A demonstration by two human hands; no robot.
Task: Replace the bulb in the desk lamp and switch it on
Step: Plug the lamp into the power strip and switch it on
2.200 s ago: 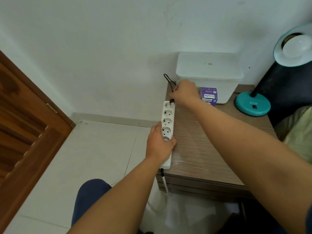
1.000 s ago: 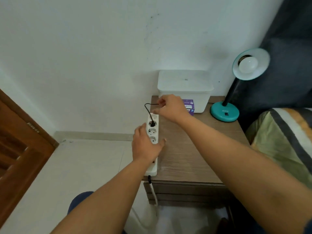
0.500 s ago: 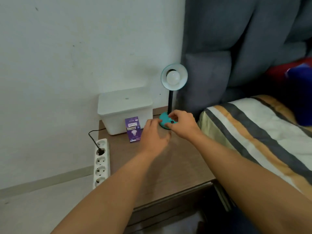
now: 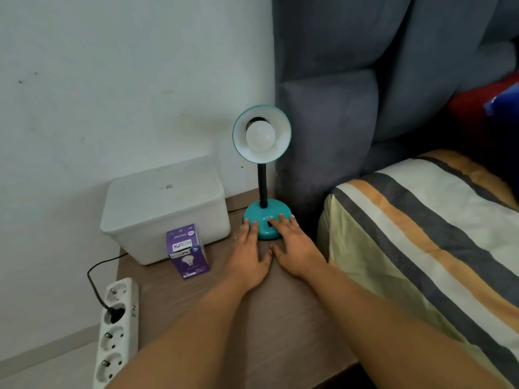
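Desk lamp: light, tippy; left hand and right hand, fingers spread, steady its base; press switch

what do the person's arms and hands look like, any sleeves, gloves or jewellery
Both arms are bare along all that shows; no sleeve reaches into view. The left hand and right hand wear no gloves, and no rings, watch or bracelet can be seen on the fingers or wrists. Fingernails look short and unpainted. No marks or tattoos show on either forearm.
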